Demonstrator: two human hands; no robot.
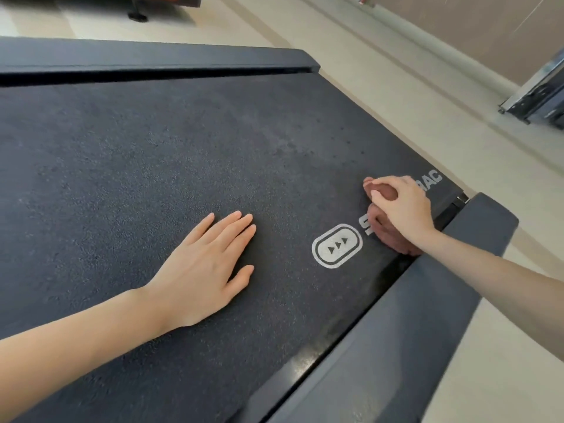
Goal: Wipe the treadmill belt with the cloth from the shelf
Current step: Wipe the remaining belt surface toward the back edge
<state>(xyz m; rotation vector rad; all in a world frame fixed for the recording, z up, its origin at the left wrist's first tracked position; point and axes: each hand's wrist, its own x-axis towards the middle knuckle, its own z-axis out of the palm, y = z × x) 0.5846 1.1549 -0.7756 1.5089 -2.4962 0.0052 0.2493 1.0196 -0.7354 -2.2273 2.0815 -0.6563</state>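
The dark, rough treadmill belt (pixel 152 141) fills most of the view. A white logo with three arrows (pixel 337 245) and white lettering are printed near its right edge. My right hand (pixel 399 206) grips a bunched reddish-brown cloth (pixel 385 232) and presses it onto the belt over the lettering, hiding part of it. My left hand (pixel 207 267) lies flat on the belt, fingers straight, left of the logo and holding nothing.
Grey side rails (pixel 427 315) run along the right of the belt and across the far edge (pixel 152 61). Beige floor lies beyond. A dark metal frame (pixel 540 96) stands at the right and a black furniture foot (pixel 138 16) at the top.
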